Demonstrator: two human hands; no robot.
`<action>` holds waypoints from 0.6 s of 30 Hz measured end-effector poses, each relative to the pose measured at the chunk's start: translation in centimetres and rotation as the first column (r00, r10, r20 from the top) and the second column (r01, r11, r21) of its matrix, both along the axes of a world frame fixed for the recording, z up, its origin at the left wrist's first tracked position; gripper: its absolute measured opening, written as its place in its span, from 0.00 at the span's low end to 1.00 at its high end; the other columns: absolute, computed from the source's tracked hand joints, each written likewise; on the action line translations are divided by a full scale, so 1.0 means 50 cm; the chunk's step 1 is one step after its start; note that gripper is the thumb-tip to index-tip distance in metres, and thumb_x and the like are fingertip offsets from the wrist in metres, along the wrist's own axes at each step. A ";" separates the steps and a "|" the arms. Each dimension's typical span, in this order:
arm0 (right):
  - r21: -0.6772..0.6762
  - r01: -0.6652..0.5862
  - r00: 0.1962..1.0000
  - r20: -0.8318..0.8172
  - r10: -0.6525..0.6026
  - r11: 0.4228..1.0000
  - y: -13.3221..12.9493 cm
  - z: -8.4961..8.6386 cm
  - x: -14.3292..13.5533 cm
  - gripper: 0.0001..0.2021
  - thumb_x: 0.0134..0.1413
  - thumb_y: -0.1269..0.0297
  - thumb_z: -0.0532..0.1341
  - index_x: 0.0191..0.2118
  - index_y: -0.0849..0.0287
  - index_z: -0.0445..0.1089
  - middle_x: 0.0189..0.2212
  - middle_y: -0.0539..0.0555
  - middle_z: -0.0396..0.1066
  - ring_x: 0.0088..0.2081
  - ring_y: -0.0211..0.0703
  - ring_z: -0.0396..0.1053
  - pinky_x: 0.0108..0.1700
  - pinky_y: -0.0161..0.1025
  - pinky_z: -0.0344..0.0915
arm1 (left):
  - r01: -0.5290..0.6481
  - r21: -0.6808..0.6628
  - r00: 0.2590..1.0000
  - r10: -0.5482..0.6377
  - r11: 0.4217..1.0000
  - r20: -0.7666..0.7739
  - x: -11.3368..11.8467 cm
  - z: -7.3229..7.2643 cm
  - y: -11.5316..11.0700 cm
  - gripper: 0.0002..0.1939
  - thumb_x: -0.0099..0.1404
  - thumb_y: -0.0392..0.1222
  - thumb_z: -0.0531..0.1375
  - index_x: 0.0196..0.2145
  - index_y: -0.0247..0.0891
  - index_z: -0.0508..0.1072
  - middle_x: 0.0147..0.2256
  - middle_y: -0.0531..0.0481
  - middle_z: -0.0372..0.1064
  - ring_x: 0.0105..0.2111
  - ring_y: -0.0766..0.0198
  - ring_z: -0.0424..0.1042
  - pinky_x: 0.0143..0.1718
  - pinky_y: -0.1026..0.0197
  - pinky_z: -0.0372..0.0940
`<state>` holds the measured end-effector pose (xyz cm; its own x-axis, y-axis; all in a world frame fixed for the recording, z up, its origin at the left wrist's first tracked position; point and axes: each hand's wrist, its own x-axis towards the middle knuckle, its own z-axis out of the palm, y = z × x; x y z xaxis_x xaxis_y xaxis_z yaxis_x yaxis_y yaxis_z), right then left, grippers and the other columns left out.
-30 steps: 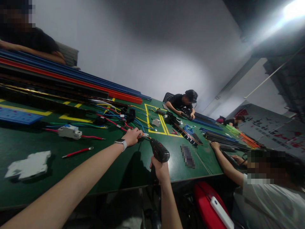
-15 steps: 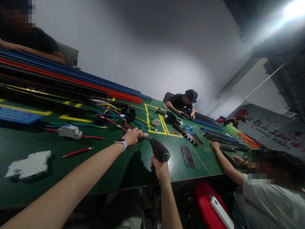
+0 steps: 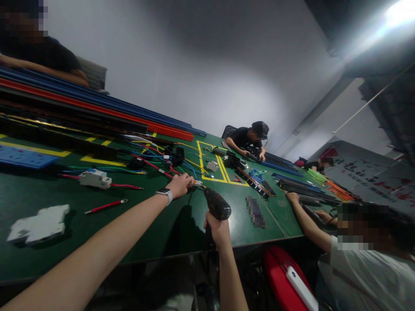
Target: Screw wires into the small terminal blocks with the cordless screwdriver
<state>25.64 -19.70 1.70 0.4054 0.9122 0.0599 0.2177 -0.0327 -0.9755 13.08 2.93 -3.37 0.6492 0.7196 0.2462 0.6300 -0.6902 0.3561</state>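
My right hand (image 3: 218, 231) is wrapped round the grip of a black cordless drill (image 3: 218, 204), whose tip points away from me and to the left. The bit meets the near end of a small white circuit breaker (image 3: 196, 183). Fingers of my left hand (image 3: 180, 185) are closed on that breaker's left side and hold it at the table; a watch is on this wrist. Red and blue wires lie just behind the left hand. A loose red cable with a metal lug (image 3: 106, 206) and a breaker with red leads (image 3: 95, 179) lie to the left.
A white breaker-like housing (image 3: 40, 223) lies at the near left of the green table (image 3: 145, 242). Blue and orange trunking (image 3: 171, 130) runs along the far edge. Another white breaker (image 3: 212, 166) sits beyond my hands. Co-workers sit around the table; one person's arm (image 3: 306, 220) rests at the right.
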 end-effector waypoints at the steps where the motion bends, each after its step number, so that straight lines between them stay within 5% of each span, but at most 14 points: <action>1: 0.000 0.003 1.000 -0.002 -0.003 1.000 0.000 0.000 0.000 0.08 0.46 0.60 0.62 0.30 0.60 0.69 0.15 0.47 0.66 0.18 0.40 0.64 0.24 0.36 0.61 | 0.000 -0.002 1.000 0.000 1.000 -0.001 0.000 0.001 0.000 0.15 0.67 0.41 0.53 0.50 0.48 0.68 0.47 0.44 0.65 0.45 0.55 0.66 0.47 0.52 0.54; 18: 0.006 -0.001 1.000 0.028 0.001 1.000 -0.001 -0.006 0.004 0.06 0.48 0.62 0.61 0.27 0.59 0.68 0.15 0.48 0.66 0.19 0.40 0.65 0.27 0.36 0.63 | 0.009 0.010 1.000 -0.009 1.000 0.002 -0.001 0.001 0.001 0.15 0.67 0.41 0.52 0.51 0.48 0.68 0.47 0.44 0.64 0.45 0.55 0.66 0.47 0.52 0.54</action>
